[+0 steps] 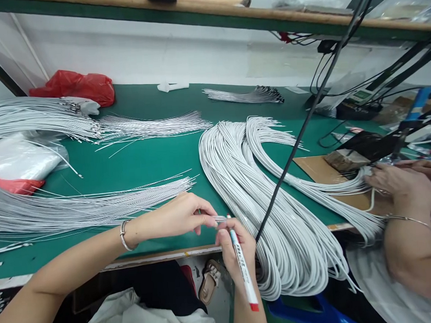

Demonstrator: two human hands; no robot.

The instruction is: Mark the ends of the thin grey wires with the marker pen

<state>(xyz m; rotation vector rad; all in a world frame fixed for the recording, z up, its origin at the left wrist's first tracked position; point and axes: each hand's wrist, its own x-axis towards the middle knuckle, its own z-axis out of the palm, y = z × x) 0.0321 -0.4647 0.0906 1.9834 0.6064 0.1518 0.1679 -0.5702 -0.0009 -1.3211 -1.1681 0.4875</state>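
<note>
In front of me, near the table's front edge, my left hand [189, 215] pinches thin pale strands [220, 219] between thumb and fingertips. What they belong to is partly hidden by my fingers. Facing it, my right hand [236, 239] grips a white marker pen [244, 267] with a red end pointing down toward me. Its thumb and forefinger also meet the strands, and the pen's upper tip is beside them. To the right of my right hand, a thick bundle of white cables [275, 211] lies bent over the table edge. Left of my hands lies a bundle of thin grey wires [96, 205].
A co-worker's hands [398, 182] work at white cables on the right. A black cord [297, 148] slants across the view. More wire bundles [157, 125], a red bag [76, 86] and a clear plastic bag [22, 155] lie on the green table [130, 163]. A shelf [209, 14] runs above.
</note>
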